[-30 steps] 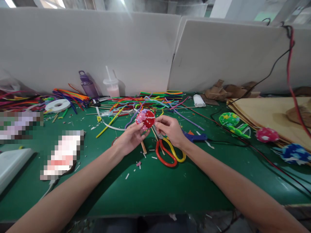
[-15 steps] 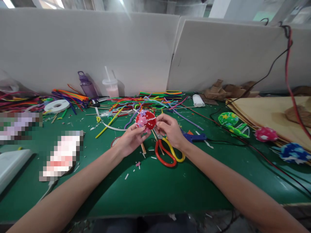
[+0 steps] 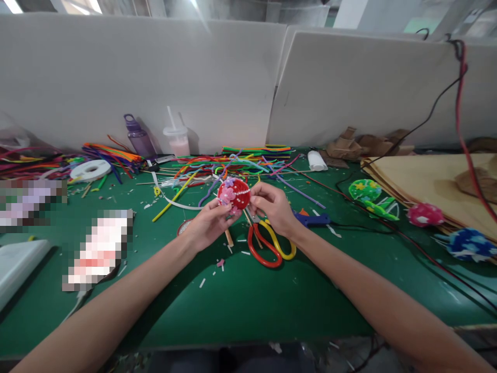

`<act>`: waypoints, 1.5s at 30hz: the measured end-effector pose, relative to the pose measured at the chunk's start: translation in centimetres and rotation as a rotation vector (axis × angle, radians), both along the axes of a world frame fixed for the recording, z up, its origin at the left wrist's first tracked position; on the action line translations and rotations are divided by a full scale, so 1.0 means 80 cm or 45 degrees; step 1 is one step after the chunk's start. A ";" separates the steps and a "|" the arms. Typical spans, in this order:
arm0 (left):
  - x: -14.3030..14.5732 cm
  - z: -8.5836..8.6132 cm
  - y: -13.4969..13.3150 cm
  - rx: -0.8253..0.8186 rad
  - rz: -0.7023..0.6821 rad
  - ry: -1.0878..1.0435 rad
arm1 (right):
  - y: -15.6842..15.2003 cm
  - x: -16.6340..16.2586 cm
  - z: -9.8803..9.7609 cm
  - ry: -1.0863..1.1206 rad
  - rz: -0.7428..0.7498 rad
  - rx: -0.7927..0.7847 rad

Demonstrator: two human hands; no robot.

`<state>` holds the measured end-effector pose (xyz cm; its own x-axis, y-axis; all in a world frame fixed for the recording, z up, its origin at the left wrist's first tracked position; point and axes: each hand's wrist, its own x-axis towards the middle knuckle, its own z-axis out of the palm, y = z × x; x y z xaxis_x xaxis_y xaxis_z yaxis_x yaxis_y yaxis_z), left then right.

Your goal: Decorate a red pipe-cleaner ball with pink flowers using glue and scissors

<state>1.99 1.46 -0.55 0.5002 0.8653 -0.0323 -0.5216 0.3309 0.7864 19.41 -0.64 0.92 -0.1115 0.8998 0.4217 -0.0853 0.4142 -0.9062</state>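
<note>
My left hand (image 3: 212, 224) holds a round red fuzzy ornament (image 3: 241, 192) by its lower left side, with pink and lilac flowers on its left part. A string of white beads (image 3: 243, 192) runs across its red face. At the right edge of the ornament, my right hand (image 3: 269, 204) pinches the end of the bead string between thumb and fingers. Beneath the right hand lie scissors (image 3: 267, 248) with one red and one yellow handle loop. Just right of that wrist rests a blue tool (image 3: 316, 219), partly hidden, with a black cord.
Colourful pipe cleaners (image 3: 233, 163) are heaped behind the hands. A purple bottle (image 3: 140, 137) and a lidded cup (image 3: 176, 139) stand by the partition. Finished fuzzy ornaments (image 3: 425, 214) and brown paper (image 3: 411, 173) lie at right. A ribbon roll (image 3: 91, 169) and a blurred phone-like object (image 3: 99, 248) are at left.
The ornament has shifted very slightly right and turned a little. Both hands keep their grip in nearly the same place.
</note>
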 end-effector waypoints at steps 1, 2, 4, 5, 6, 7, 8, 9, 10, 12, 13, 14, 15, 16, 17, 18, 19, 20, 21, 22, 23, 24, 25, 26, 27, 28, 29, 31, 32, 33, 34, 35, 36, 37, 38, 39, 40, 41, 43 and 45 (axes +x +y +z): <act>0.000 0.000 0.000 0.004 0.008 0.009 | 0.000 -0.001 0.000 0.003 -0.015 0.003; 0.000 0.001 0.000 0.009 0.022 0.022 | 0.000 -0.002 0.000 0.009 -0.035 0.003; 0.001 0.002 0.000 0.036 0.053 0.051 | -0.001 -0.005 0.001 0.026 -0.074 -0.011; 0.001 0.002 0.000 0.057 0.064 0.062 | -0.002 -0.006 0.001 0.035 -0.087 -0.020; 0.001 0.003 0.000 0.078 0.071 0.068 | -0.002 -0.007 0.002 0.042 -0.096 -0.029; 0.001 0.003 0.000 0.098 0.074 0.068 | -0.002 -0.008 0.002 0.043 -0.100 -0.036; 0.001 0.003 0.001 0.114 0.073 0.063 | -0.003 -0.009 0.002 0.041 -0.104 -0.041; 0.002 0.002 0.001 0.121 0.073 0.058 | -0.003 -0.009 0.003 0.038 -0.108 -0.043; 0.002 0.002 0.001 0.120 0.074 0.054 | -0.003 -0.009 0.003 0.034 -0.113 -0.043; 0.002 0.002 0.001 0.106 0.079 0.050 | -0.003 -0.009 0.004 0.023 -0.122 -0.038; 0.002 0.002 0.001 0.096 0.084 0.050 | -0.003 -0.008 0.004 0.019 -0.127 -0.033; 0.002 0.003 0.001 0.088 0.091 0.047 | -0.002 -0.007 0.005 0.013 -0.128 -0.030; 0.002 0.004 0.001 0.081 0.098 0.041 | -0.002 -0.006 0.006 0.008 -0.119 -0.030; 0.001 0.006 0.001 0.073 0.102 0.031 | -0.001 -0.005 0.007 0.005 -0.104 -0.034; 0.000 0.007 0.001 0.065 0.107 0.015 | -0.001 -0.004 0.008 0.006 -0.088 -0.043; -0.001 0.009 0.002 0.055 0.114 -0.006 | 0.000 -0.003 0.008 0.009 -0.072 -0.057; -0.002 0.010 0.003 0.043 0.119 -0.028 | 0.000 -0.002 0.008 0.015 -0.058 -0.075; -0.003 0.011 0.003 0.029 0.123 -0.048 | 0.000 -0.001 0.008 0.017 -0.047 -0.096; -0.004 0.011 0.004 0.016 0.127 -0.064 | 0.001 -0.002 0.007 0.018 -0.037 -0.118; -0.004 0.011 0.005 0.003 0.129 -0.074 | 0.000 -0.003 0.006 0.019 -0.021 -0.140; -0.004 0.010 0.006 -0.008 0.126 -0.079 | 0.000 -0.005 0.004 0.021 0.001 -0.160; -0.004 0.009 0.006 -0.014 0.118 -0.080 | -0.001 -0.007 0.002 0.026 0.023 -0.175; -0.003 0.008 0.006 -0.014 0.110 -0.082 | -0.001 -0.010 0.000 0.036 0.038 -0.186; -0.002 0.008 0.006 -0.009 0.100 -0.084 | -0.002 -0.013 -0.002 0.052 0.042 -0.194; -0.002 0.007 0.005 -0.003 0.092 -0.085 | -0.002 -0.016 -0.004 0.073 0.038 -0.202; -0.001 0.007 0.005 0.002 0.085 -0.083 | -0.002 -0.018 -0.006 0.094 0.030 -0.214; 0.000 0.006 0.004 0.004 0.079 -0.080 | -0.002 -0.020 -0.008 0.115 0.023 -0.230; 0.001 0.006 0.003 0.002 0.077 -0.077 | -0.001 -0.021 -0.011 0.155 0.023 -0.265; 0.001 0.006 0.003 0.001 0.079 -0.079 | -0.001 -0.021 -0.012 0.169 0.029 -0.278; 0.001 0.005 0.003 0.003 0.082 -0.082 | -0.001 -0.021 -0.012 0.180 0.033 -0.283; 0.000 0.005 0.003 0.004 0.086 -0.083 | -0.001 -0.021 -0.012 0.187 0.034 -0.284; 0.000 0.004 0.004 0.004 0.092 -0.082 | -0.001 -0.021 -0.012 0.190 0.027 -0.282; 0.000 0.003 0.005 0.001 0.098 -0.079 | -0.002 -0.022 -0.012 0.190 0.013 -0.280; 0.000 0.003 0.005 -0.003 0.103 -0.072 | -0.003 -0.023 -0.011 0.190 -0.006 -0.279; 0.000 0.002 0.005 -0.006 0.109 -0.065 | -0.003 -0.024 -0.011 0.193 -0.025 -0.278; 0.001 0.002 0.005 -0.008 0.114 -0.056 | -0.004 -0.026 -0.011 0.199 -0.040 -0.275; 0.001 0.002 0.005 -0.011 0.120 -0.044 | -0.004 -0.028 -0.011 0.211 -0.051 -0.269; 0.001 0.002 0.004 -0.014 0.128 -0.030 | -0.004 -0.030 -0.012 0.228 -0.061 -0.259; 0.003 0.002 0.002 -0.021 0.151 -0.003 | -0.005 -0.034 -0.012 0.274 -0.095 -0.254; 0.004 0.002 -0.001 -0.023 0.189 0.008 | -0.006 -0.038 -0.012 0.330 -0.132 -0.290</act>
